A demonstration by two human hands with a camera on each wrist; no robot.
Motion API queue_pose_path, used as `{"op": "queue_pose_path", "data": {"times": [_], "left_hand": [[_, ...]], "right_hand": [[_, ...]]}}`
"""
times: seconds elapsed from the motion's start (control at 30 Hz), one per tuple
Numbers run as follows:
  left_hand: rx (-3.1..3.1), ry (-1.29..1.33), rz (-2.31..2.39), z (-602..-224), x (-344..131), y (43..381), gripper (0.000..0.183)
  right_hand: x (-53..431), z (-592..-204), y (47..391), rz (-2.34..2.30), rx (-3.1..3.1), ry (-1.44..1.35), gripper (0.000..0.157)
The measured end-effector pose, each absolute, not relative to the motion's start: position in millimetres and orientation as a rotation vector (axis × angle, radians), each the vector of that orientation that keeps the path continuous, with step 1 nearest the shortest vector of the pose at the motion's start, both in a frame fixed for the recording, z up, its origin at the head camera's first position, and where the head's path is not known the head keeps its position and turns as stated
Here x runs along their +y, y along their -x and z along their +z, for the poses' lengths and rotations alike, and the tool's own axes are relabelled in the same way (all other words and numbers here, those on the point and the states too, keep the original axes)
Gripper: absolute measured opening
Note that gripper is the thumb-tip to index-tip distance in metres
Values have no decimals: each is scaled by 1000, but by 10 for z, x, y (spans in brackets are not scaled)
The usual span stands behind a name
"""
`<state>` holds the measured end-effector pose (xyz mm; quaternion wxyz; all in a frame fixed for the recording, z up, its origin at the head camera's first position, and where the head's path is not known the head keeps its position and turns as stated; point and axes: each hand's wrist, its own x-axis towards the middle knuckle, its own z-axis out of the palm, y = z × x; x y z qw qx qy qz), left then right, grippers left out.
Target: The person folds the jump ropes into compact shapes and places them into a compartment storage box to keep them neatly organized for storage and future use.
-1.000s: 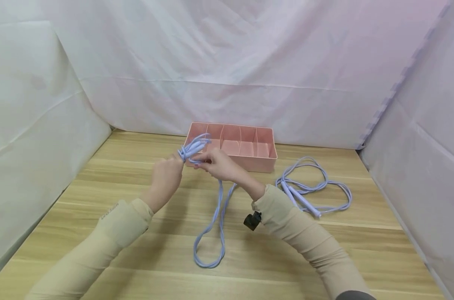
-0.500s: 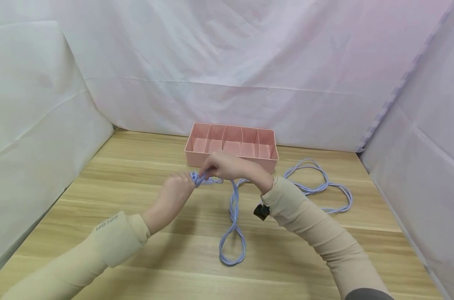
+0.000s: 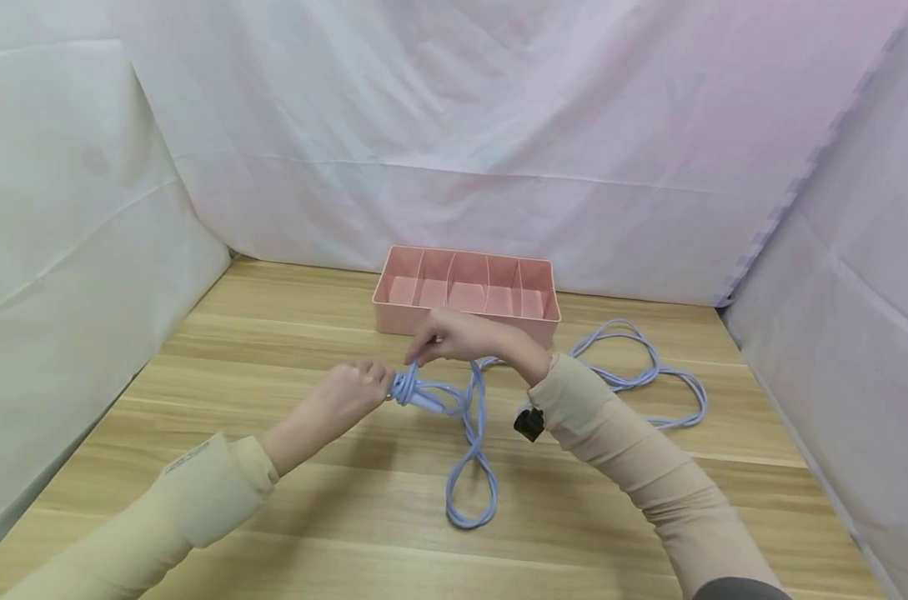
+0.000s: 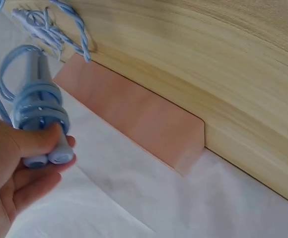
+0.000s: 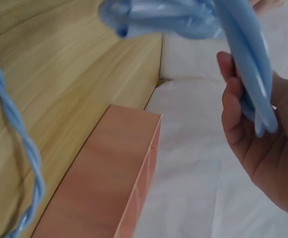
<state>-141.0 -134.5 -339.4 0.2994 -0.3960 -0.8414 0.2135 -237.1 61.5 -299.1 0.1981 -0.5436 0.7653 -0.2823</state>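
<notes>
the left hand (image 3: 348,392) and right hand (image 3: 461,335) are bare. the left sleeve (image 3: 112,537) is beige, its wide cuff (image 3: 217,496) bearing a small blurred marking (image 3: 188,457). the right sleeve (image 3: 649,479), beige and wrinkled, has a black device (image 3: 530,423) near its cuff, a dark grey band (image 3: 739,588) higher up.

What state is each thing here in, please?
Pale-blue jump rope with plastic-looking handles: partly bundled, cord wound around the handles.
Second pale-blue jump rope: loosely looped on the wooden table.
Pink rectangular plastic-looking box: upright, lidless.
Left fingers: grip the handles.
Right fingers: pinch the cord.
</notes>
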Motion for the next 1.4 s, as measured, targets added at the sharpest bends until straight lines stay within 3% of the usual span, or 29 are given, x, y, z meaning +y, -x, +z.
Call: {"op": "queue_pose_path", "data": {"times": [0.23,0.37,0.77,1.4], "left_hand": [[-2267,1255,149,-3305,-1458,1386,29],[-2256,1280,-208,-3363,-1471,1408,25],[-2156,1022,-799,-3455,-1470,1551,26],[-2067,560,-682,-3533,-1356,1619,18]], "right_hand": [[775,-3099,2414,-1060,1994,1255,14],[783,-3177,2411,-1200,1931,1209,15],[688,-3491,2376,-1728,1862,805,13],[514,-3538,1978,-1896,1749,427,44]]}}
